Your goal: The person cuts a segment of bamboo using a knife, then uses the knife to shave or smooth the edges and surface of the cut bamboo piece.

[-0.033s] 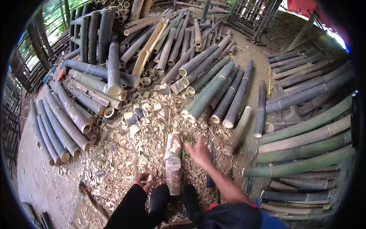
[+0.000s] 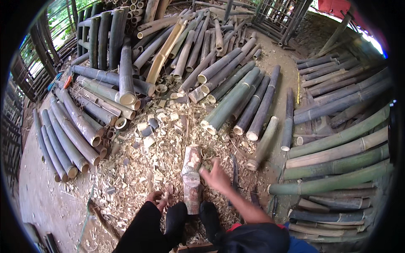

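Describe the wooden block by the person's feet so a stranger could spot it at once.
Start at the carpet of pale chips between the pole stacks. Just above the black shoes lies a short, stubby log, beside the right hand. Unlike the long, hollow poles, it is solid and mottled.

Probably an outdoor bamboo workshop, stacked bamboo poles (image 2: 236, 97), scattered shavings (image 2: 160, 156)

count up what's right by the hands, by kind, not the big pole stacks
wooden chopping block: 1
person's hands: 2, left hand and right hand
black shoes: 2, left shoe and right shoe
dark blade-like tool on the chips: 1
total: 6
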The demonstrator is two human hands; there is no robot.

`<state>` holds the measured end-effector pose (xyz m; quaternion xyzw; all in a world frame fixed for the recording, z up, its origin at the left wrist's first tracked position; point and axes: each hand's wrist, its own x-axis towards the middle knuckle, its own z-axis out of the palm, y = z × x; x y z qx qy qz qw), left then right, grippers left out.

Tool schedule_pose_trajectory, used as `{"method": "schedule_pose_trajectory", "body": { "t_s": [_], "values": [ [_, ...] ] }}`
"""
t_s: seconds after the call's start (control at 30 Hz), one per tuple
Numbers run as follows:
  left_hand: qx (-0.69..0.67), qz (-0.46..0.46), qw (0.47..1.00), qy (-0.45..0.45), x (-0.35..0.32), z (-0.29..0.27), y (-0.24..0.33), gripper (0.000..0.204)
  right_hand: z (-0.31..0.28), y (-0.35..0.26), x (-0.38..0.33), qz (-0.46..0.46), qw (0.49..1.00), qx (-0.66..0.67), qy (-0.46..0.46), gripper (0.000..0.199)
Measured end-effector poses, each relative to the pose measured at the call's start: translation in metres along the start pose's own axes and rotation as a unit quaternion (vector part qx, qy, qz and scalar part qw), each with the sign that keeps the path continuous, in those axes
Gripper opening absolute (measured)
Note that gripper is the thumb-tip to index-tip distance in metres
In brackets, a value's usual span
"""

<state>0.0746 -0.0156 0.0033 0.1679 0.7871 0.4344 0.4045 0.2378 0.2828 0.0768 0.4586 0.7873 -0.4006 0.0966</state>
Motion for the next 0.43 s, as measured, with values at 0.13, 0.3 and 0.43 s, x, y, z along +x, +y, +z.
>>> {"method": "schedule_pose_trajectory", "body": {
  "t_s": [0.13, 0.3, 0.43],
  "values": [
    [0.023, 0.108, 0.994, 0.025, -0.002, -0.017, -0.077, 0.047, 0.105, 0.021, -0.062, -0.077, 0.986, -0.142, 0.047, 0.135],
    [-0.052, 0.033, 0.998, 0.02, -0.059, -0.013, -0.038, 0.051, 0.097, 0.015, -0.055, -0.009, 0.994, -0.105, -0.006, 0.145],
    [-0.043, -0.033, 0.995, -0.086, -0.123, -0.043, -0.045, 0.053, 0.084, 0.006, -0.059, 0.004, 0.995, -0.088, -0.043, 0.135]
  ]
}}
